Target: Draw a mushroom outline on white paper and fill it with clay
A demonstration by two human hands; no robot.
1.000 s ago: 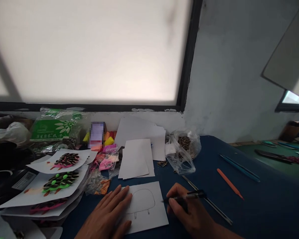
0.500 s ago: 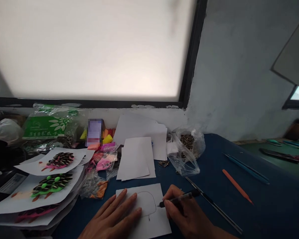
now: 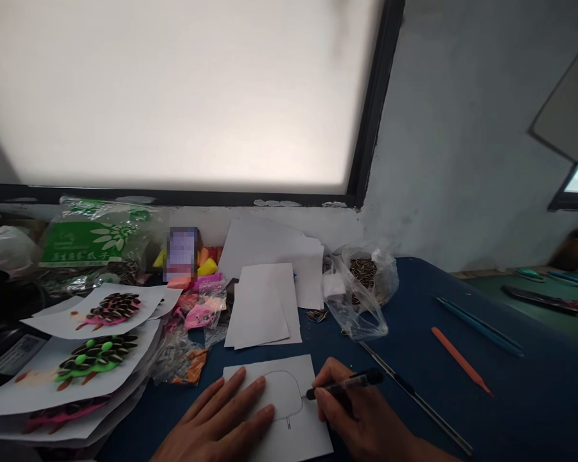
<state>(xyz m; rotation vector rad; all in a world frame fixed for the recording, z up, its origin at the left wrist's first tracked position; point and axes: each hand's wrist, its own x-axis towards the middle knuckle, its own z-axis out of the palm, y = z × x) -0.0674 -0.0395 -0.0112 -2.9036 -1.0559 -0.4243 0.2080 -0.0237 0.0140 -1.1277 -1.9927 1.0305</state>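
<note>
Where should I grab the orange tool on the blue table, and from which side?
Probably pinch the orange tool at its middle, from above, across its long sides. It lies flat on the blue table, apart from the long blue tool, and its body is broader than its thin near tip.

Drawing sheet (image 3: 311,433): smooth matt paper. Pen (image 3: 347,384): dark plastic. Seed bag (image 3: 367,322): clear glossy plastic. Thin rod (image 3: 439,417): shiny metal.

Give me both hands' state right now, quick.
Left hand: open, fingers spread flat on the paper, palm side hidden.
Right hand: closed, holding a black pen, tip pointed at the paper.
</note>
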